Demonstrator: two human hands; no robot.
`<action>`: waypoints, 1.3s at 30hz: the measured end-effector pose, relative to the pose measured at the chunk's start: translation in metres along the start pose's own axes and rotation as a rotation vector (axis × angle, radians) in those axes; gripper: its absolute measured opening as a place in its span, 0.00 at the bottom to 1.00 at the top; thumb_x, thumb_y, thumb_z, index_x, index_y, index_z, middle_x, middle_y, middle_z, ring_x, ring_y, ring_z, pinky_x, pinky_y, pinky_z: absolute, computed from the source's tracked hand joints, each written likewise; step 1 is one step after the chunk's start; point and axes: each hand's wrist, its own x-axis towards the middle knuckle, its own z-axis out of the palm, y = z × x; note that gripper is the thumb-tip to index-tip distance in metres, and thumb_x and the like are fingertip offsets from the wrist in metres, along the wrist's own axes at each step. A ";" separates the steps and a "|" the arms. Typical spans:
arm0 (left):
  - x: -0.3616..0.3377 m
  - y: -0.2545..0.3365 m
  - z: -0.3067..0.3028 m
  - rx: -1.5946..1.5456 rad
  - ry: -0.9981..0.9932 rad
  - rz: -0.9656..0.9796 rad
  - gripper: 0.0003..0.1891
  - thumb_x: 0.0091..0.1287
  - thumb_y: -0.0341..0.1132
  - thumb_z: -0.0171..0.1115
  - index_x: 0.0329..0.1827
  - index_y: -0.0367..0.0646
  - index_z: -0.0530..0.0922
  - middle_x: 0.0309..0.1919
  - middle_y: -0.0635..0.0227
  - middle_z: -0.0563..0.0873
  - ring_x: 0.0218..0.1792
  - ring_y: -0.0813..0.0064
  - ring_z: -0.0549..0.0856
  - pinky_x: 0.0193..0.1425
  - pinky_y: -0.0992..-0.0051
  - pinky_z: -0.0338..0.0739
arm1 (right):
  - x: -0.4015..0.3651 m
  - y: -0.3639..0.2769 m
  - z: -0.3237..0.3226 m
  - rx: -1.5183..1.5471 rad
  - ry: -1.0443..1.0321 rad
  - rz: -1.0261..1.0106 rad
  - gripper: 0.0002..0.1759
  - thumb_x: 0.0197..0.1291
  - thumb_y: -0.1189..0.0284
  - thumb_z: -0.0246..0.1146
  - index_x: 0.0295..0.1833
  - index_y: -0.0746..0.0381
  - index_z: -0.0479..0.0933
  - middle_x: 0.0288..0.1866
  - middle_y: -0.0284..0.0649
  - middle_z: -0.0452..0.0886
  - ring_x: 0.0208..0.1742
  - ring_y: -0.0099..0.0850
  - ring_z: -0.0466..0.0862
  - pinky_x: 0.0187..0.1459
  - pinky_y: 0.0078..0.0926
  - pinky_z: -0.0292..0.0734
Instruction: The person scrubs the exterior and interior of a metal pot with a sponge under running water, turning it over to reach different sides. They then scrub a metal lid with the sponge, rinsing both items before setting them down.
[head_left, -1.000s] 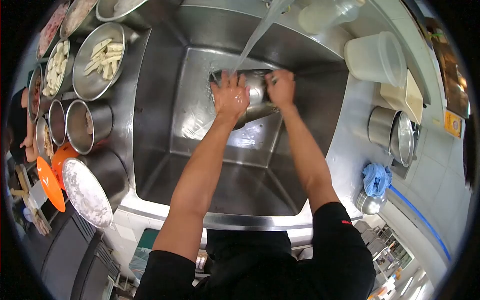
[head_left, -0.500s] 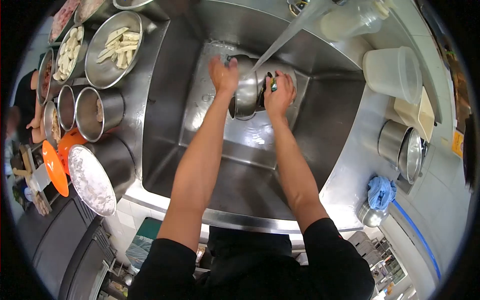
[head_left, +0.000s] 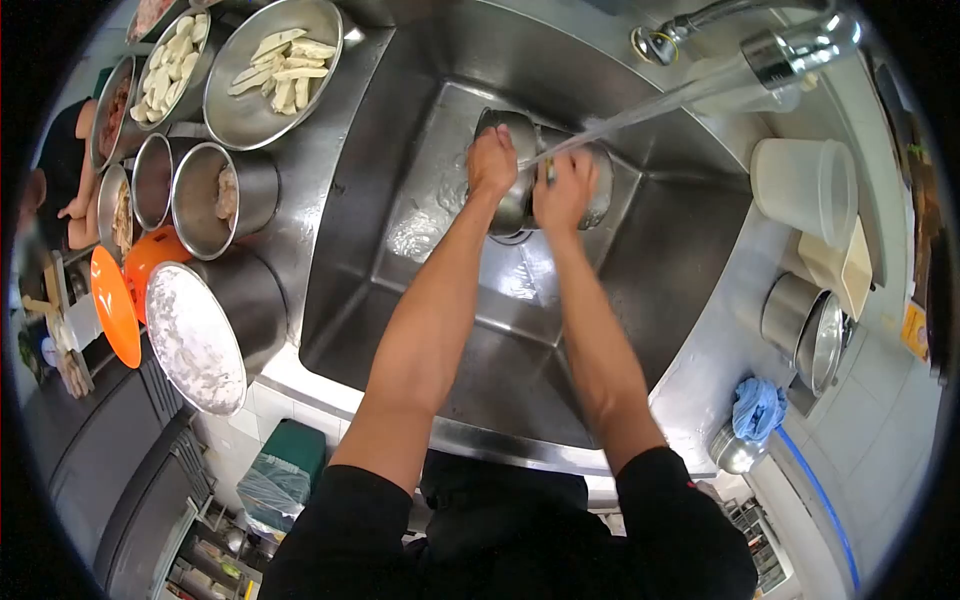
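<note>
In the sink lie metal pots [head_left: 512, 205], partly covered by my hands and wet from the running water. My left hand [head_left: 493, 163] is closed at the rim of the left pot, its fingers curled over the edge. Just to its right, my right hand [head_left: 565, 190] is bent over the second metal pot [head_left: 600, 190] and smeared by motion. A small pale bit shows between its fingers, too blurred to name. The water stream [head_left: 640, 112] comes from the tap [head_left: 800, 50] and lands between the two hands.
Left of the sink [head_left: 345, 300] stand bowls of pale cut strips [head_left: 290, 70], metal pots and a flour-covered round container [head_left: 195, 340]. To the right are a clear plastic tub [head_left: 800, 190], metal containers [head_left: 795, 320] and a blue cloth [head_left: 760, 407]. Another person's arm [head_left: 80, 205] shows far left.
My left hand has gone from spread fingers to curled at the pot's rim. My right hand has turned over and blurred. The view has shifted, bringing the tap into sight.
</note>
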 end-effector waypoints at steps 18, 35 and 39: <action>-0.007 -0.003 0.001 0.021 -0.083 0.053 0.21 0.73 0.43 0.43 0.37 0.33 0.79 0.39 0.39 0.83 0.45 0.40 0.81 0.52 0.49 0.73 | 0.042 0.014 0.024 -0.188 -0.043 -0.054 0.11 0.51 0.67 0.66 0.40 0.58 0.79 0.42 0.39 0.77 0.50 0.43 0.72 0.48 0.44 0.66; 0.031 0.007 0.007 0.096 -0.118 -0.051 0.22 0.73 0.44 0.43 0.43 0.37 0.82 0.45 0.41 0.83 0.50 0.40 0.80 0.57 0.51 0.73 | 0.010 0.004 0.013 -0.174 0.032 -0.105 0.05 0.54 0.71 0.65 0.33 0.58 0.75 0.37 0.38 0.74 0.41 0.43 0.70 0.42 0.41 0.61; 0.034 0.019 0.004 0.094 -0.167 -0.056 0.22 0.73 0.45 0.43 0.46 0.36 0.81 0.44 0.41 0.83 0.49 0.39 0.80 0.57 0.51 0.74 | 0.014 -0.003 0.004 -0.186 0.019 -0.089 0.05 0.51 0.72 0.65 0.34 0.58 0.76 0.39 0.39 0.76 0.42 0.43 0.70 0.43 0.41 0.61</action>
